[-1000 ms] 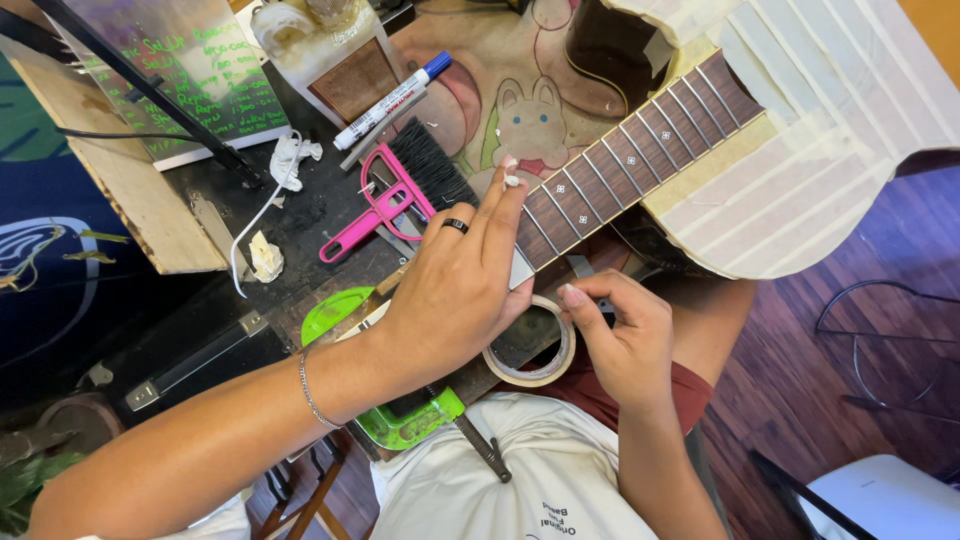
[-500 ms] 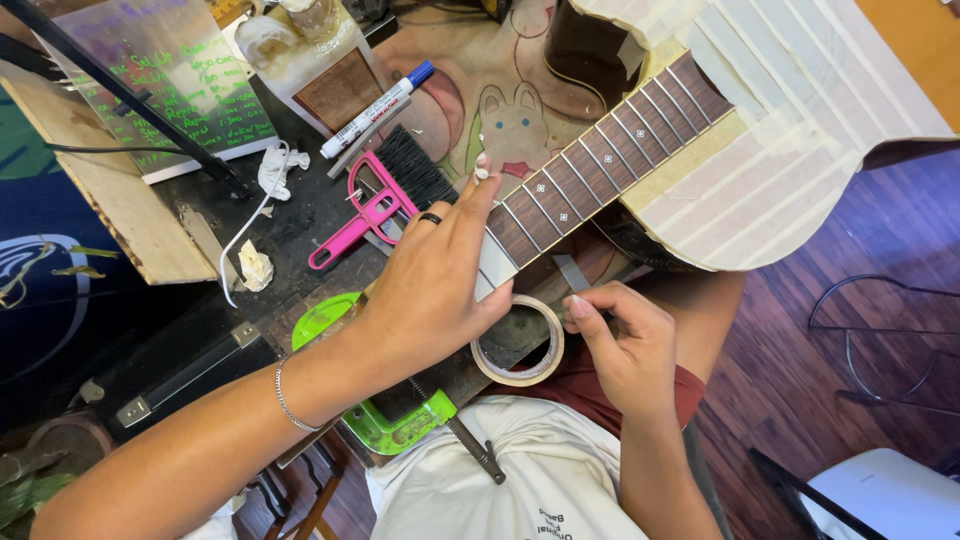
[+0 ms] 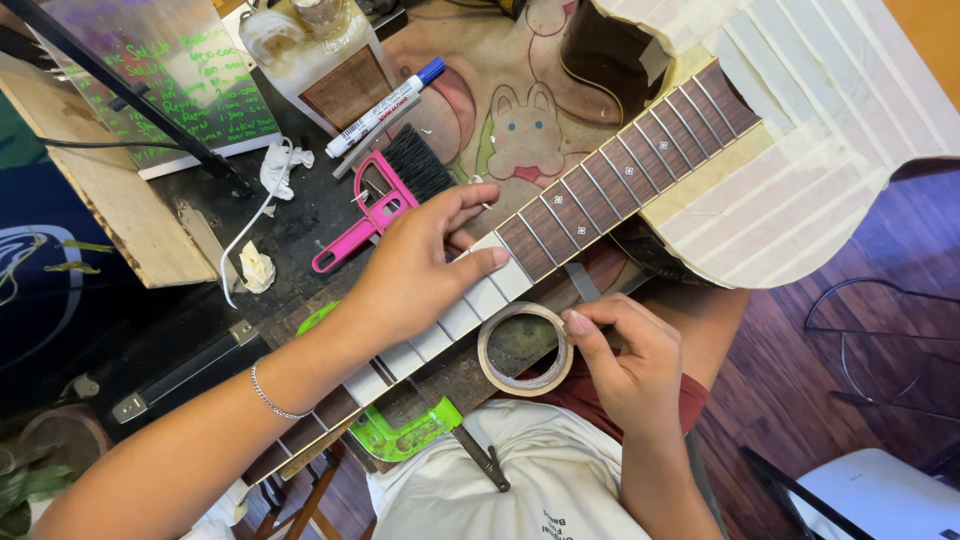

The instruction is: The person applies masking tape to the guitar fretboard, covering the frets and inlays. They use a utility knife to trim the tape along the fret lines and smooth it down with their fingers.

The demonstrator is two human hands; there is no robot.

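The guitar neck (image 3: 600, 195) is lying across the person's lap and the workbench, its long axis running on a diagonal from the lower left, near the left forearm, up to the upper right, where it is meeting the guitar body (image 3: 800, 190), whose top is covered in strips of pale tape. The left hand (image 3: 415, 270) is resting palm down over the neck, fingers spread and slightly curled, with the fingertips (image 3: 495, 257) pressing on a pale taped section of the fretboard; beyond those fingertips the bare dark frets are continuing toward the body, and behind the wrist more taped sections are showing. The right hand (image 3: 625, 365) is sitting just below the neck, its thumb and forefinger pinching the rim of a roll of masking tape (image 3: 525, 348), which is lying flat just beside the neck's lower edge, between the two hands. Just above the left knuckles a pink tool (image 3: 360, 225) and a black brush (image 3: 418, 165) are lying on the dark bench, and farther up a white marker with a blue cap (image 3: 385, 105) is pointing up and to the right. Below the left wrist a green clamp (image 3: 400, 432) is sitting near the person's white shirt.
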